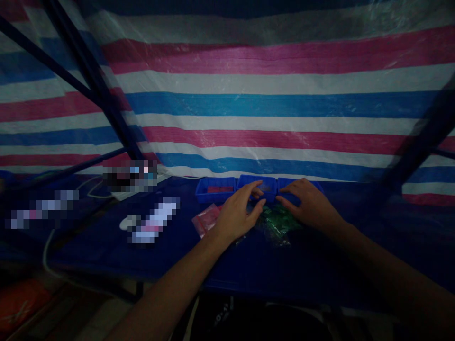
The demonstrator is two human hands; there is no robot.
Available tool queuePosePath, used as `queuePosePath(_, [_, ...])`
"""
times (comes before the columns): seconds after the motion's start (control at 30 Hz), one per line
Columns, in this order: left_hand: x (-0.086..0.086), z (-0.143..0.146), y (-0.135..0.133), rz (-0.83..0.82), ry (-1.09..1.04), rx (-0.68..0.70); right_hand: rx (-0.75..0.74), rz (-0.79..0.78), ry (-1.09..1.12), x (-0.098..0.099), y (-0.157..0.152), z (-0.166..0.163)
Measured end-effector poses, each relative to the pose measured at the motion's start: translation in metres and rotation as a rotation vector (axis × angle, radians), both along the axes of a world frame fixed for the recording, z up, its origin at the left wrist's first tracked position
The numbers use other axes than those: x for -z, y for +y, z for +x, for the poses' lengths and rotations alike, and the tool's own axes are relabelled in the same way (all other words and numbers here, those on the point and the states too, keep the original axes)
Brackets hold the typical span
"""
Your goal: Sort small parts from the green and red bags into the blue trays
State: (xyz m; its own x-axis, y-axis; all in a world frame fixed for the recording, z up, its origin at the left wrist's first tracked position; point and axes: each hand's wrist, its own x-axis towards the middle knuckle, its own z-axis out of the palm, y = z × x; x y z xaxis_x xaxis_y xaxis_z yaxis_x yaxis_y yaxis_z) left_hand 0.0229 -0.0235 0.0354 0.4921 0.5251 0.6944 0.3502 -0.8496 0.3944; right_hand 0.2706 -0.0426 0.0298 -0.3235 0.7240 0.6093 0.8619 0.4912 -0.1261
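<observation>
My left hand (238,210) hovers with thumb and fingers apart just in front of the middle blue tray (241,180). Beside and partly under it lies a pink plastic packet (206,220). My right hand (307,201) is near the right blue tray (316,184), its thumb and fingers also apart. Between the two hands, a green item in clear plastic (279,220) rests on the blue table (241,270), partly covered by my right hand. Nothing shows in either hand. A flat reddish item (220,189) is in the left blue tray (201,192); the middle tray's small contents are too dim to name.
Left of the trays lie a blurred-out flat object (156,220) and a white rounded object (128,222). A white power strip (124,192) with cables sits farther back. Dark metal bars (92,85) slant at the left; a striped plastic sheet (266,104) hangs behind the table.
</observation>
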Motion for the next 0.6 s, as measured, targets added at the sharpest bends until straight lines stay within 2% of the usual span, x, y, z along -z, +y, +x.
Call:
queuePosePath(0.13, [0.001,0.0,0.0,0.006,0.015,0.003,-0.311,-0.124,-0.013,-0.007,-0.012,-0.014])
queuePosePath(0.23, [0.001,0.0,0.0,0.002,0.018,0.004,-0.434,-0.2,-0.028,-0.003,-0.017,-0.024])
queuePosePath(0.43, [0.002,-0.001,0.001,0.007,0.028,-0.004,-0.426,-0.292,-0.043,0.015,-0.014,-0.033])
queuePosePath(0.6, [0.002,-0.001,0.001,-0.006,0.028,-0.006,-0.421,-0.293,-0.028,0.018,-0.012,-0.034])
